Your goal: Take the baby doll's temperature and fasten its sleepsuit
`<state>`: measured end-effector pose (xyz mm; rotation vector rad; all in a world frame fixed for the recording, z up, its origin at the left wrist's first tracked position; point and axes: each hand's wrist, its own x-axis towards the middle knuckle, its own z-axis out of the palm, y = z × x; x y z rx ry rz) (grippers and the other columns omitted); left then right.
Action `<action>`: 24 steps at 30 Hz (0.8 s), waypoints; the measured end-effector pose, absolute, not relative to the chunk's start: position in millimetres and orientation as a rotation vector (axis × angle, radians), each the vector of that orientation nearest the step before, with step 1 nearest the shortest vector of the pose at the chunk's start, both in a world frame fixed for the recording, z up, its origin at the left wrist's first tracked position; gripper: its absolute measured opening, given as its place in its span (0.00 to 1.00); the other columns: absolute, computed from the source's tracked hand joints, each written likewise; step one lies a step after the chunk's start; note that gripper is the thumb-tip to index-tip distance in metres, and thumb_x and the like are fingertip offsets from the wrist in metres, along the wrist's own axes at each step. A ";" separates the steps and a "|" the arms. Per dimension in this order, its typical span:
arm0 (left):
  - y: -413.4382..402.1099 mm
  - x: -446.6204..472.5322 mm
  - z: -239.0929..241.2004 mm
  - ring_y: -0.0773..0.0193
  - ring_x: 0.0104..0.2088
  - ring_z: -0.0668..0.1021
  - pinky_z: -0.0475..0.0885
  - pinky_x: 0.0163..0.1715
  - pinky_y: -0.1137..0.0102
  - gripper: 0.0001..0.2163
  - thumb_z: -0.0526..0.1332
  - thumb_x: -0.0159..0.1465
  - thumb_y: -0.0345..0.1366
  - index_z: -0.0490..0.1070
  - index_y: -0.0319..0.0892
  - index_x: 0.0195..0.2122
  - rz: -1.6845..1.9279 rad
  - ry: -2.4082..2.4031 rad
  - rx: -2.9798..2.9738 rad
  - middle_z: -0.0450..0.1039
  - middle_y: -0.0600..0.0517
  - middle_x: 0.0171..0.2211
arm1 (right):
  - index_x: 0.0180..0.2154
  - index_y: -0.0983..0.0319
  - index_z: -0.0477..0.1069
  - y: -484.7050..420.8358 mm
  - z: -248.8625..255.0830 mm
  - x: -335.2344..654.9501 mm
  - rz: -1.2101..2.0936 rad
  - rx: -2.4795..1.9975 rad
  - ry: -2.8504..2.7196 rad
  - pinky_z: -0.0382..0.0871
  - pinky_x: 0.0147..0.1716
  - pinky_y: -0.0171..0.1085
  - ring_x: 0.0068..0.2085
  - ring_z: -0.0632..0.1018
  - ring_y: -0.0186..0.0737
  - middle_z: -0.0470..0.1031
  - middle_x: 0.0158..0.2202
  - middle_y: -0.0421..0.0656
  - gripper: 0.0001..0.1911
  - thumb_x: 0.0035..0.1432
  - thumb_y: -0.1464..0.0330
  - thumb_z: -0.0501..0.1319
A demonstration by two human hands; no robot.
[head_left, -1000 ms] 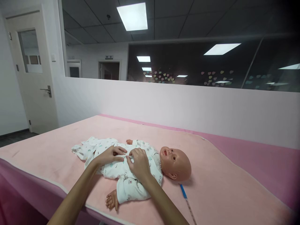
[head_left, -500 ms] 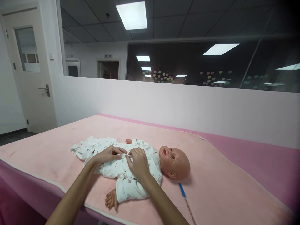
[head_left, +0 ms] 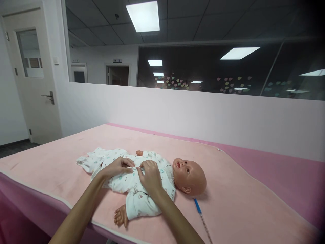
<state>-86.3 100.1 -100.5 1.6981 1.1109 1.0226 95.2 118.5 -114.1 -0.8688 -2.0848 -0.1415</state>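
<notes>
A baby doll (head_left: 189, 176) lies on its back on a pink mat (head_left: 228, 210), head to the right. It wears a white printed romper (head_left: 134, 191). My left hand (head_left: 118, 167) rests on the doll's belly, its fingers pinching the romper's front edge. My right hand (head_left: 149, 176) lies on the chest, fingers curled and pinching the same front edge just right of the left hand. One bare doll hand (head_left: 120, 217) sticks out of the near sleeve by the mat's front edge.
A thin blue-tipped stick, like a thermometer (head_left: 201, 217), lies on the mat right of the doll's head. A low white wall (head_left: 203, 115) with dark glass above runs behind the table. A white door (head_left: 33, 78) stands at the left.
Both hands stay on the romper's front; the fingers have shifted only slightly. The camera view has drifted a little.
</notes>
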 end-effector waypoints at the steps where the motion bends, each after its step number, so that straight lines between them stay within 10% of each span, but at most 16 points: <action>1: 100.2 -86.1 -100.9 0.63 0.38 0.73 0.69 0.38 0.70 0.13 0.66 0.47 0.40 0.76 0.38 0.31 1.037 1.121 1.687 0.71 0.46 0.40 | 0.25 0.61 0.62 118.6 -114.3 95.2 -0.146 -0.871 -2.083 0.57 0.36 0.35 0.32 0.66 0.34 0.67 0.26 0.39 0.06 0.54 0.69 0.55; 24: 94.7 -80.5 -94.5 0.61 0.39 0.73 0.69 0.39 0.69 0.11 0.64 0.49 0.39 0.76 0.38 0.32 1.006 1.191 1.751 0.70 0.45 0.41 | 0.25 0.62 0.61 119.4 -115.0 96.0 -0.076 -0.877 -2.102 0.56 0.37 0.35 0.33 0.65 0.34 0.67 0.27 0.38 0.06 0.54 0.69 0.55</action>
